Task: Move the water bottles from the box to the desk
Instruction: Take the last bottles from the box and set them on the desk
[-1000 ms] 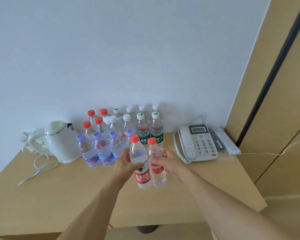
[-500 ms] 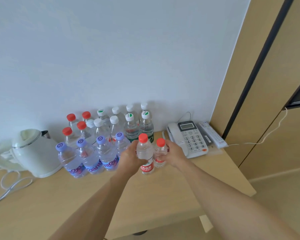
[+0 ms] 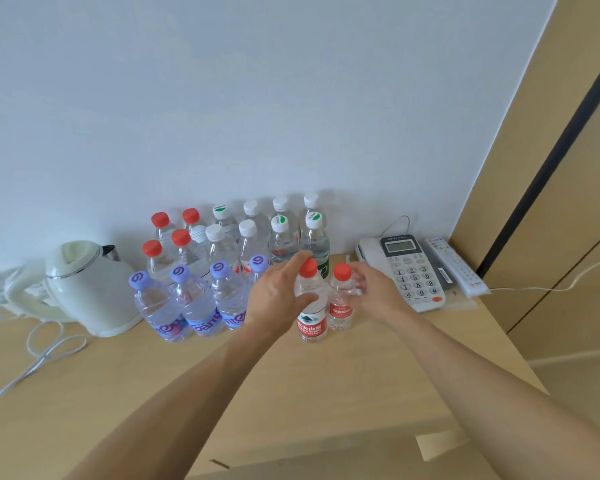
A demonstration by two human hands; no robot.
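A: How far along?
B: Many bottles [image 3: 222, 271] stand on the desk [image 3: 291, 393]. Left hand [image 3: 278, 296] loosely grasps the taller red-capped bottle [image 3: 310, 306]; right hand [image 3: 374, 292] opens beside the shorter one [image 3: 341, 299].
A: The box?
B: Unseen, so I can't tell what remains.

At your left you see a white electric kettle [image 3: 90, 289] with its cord [image 3: 42, 355] lying loose beside it. At your right, a white desk telephone [image 3: 406, 271] stands just beside a remote control [image 3: 456, 265].
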